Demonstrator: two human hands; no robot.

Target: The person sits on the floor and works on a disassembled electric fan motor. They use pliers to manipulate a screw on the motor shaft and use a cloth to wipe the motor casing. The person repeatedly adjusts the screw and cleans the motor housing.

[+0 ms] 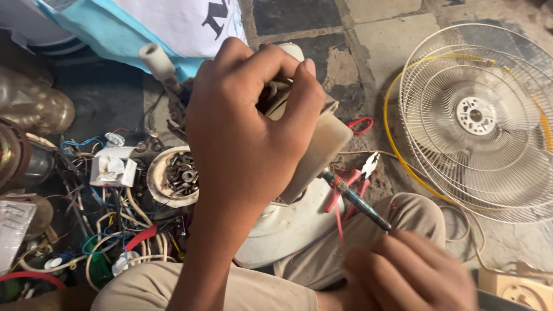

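Observation:
My left hand (pixel 245 124) is closed around the top of a dirty cream fan motor housing (pixel 322 147), which stands tilted over a white round fan base (pixel 288 227). A cream shaft end (pixel 155 57) sticks out behind the hand. My right hand (pixel 412 273) grips the handle of a thin screwdriver (pixel 357 198), whose tip points up-left and touches the lower edge of the housing. My knees in beige trousers (pixel 397 213) lie under both hands.
Wire fan guards (pixel 478 118) with a yellow rim lie on the stone floor at right. Red-handled pliers (pixel 360 181) rest beside the base. At left are a bowl of nuts and bolts (pixel 178 175), tangled wires (pixel 115 230), and a small white box (pixel 112 170).

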